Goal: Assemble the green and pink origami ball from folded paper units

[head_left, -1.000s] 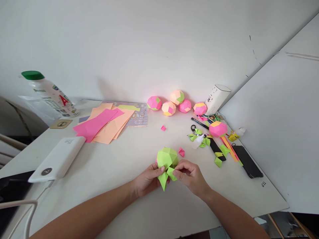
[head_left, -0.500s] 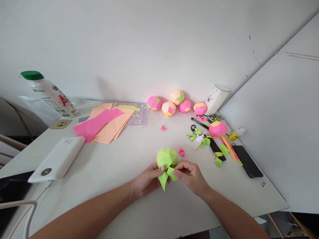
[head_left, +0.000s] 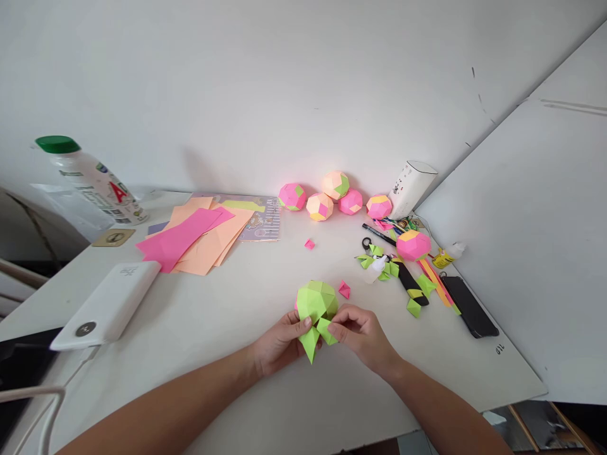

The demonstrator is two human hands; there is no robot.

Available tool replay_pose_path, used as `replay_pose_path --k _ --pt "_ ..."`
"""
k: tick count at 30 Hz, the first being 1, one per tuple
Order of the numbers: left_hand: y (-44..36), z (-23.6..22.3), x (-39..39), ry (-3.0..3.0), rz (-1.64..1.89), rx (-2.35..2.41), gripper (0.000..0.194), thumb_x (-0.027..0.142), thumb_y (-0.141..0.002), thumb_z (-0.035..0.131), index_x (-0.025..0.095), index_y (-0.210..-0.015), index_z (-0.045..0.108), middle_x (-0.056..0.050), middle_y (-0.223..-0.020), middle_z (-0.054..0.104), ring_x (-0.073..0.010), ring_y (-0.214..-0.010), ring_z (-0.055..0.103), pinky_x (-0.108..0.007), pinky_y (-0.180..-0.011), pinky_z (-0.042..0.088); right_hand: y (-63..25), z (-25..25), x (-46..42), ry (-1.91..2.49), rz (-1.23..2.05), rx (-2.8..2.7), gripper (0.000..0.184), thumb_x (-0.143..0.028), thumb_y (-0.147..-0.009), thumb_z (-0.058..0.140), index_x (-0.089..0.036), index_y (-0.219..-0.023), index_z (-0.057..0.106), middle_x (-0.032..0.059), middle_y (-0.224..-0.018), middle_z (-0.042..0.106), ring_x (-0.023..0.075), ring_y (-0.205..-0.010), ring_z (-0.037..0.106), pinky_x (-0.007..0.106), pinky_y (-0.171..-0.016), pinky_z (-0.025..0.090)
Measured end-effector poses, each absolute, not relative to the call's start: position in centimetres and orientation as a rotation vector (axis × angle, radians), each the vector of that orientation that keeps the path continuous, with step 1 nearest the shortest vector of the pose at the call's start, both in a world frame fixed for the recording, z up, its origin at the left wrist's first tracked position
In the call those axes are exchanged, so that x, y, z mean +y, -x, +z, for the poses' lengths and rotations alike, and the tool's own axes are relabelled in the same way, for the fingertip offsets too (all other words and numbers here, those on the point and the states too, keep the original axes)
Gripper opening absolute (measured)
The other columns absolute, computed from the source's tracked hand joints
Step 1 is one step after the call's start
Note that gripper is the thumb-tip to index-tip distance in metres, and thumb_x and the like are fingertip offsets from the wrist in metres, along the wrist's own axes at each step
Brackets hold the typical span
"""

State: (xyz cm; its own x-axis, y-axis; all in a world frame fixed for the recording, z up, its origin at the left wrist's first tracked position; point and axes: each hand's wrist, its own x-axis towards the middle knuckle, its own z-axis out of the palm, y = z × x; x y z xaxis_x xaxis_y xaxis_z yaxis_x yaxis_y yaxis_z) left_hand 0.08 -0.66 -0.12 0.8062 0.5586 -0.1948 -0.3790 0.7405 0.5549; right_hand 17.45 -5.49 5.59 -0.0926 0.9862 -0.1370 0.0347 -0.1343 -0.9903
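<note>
A light-green folded-paper ball (head_left: 317, 298), with a little pink at its left side, is held low over the front of the table. My left hand (head_left: 283, 341) grips it from the lower left, thumb on its front and the other fingers beneath. Loose green points hang from its lower side. My right hand (head_left: 361, 332) pinches a green paper flap (head_left: 326, 330) at the ball's lower right, between thumb and forefinger. Whether that flap is joined to the ball, I cannot tell. Just beyond lies a small pink folded-paper piece (head_left: 344, 289).
Several finished paper balls (head_left: 319, 206) stand along the wall. Pink and orange paper sheets (head_left: 208, 243), a white power bank (head_left: 109, 303) and a bottle (head_left: 95, 180) are on the left. Green folded pieces (head_left: 414, 308), a glue bottle (head_left: 448, 254) and a black phone (head_left: 469, 304) lie right.
The whole view has shifted very slightly. Both hands keep the same hold on the green ball and flap, with no clear movement between them.
</note>
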Motion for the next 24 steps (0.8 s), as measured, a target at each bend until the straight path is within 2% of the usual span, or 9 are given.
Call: replay_pose_path --k 24 --pt "-0.12 0.13 -0.74 -0.502 0.53 0.388 0.028 0.036 -0.069 0.078 0.011 -0.077 0.068 -0.004 -0.071 0.065 -0.0129 -0.063 0.058 -0.026 -0.066 0.044 -17.34 5.73 -5.54 1.253 1.443 -1.181 0.023 -0.037 -0.074 0.071 -0.018 -0.066 0.061 -0.0011 -0.066 0.062 0.0134 -0.061 0.057 0.029 -0.062 0.049"
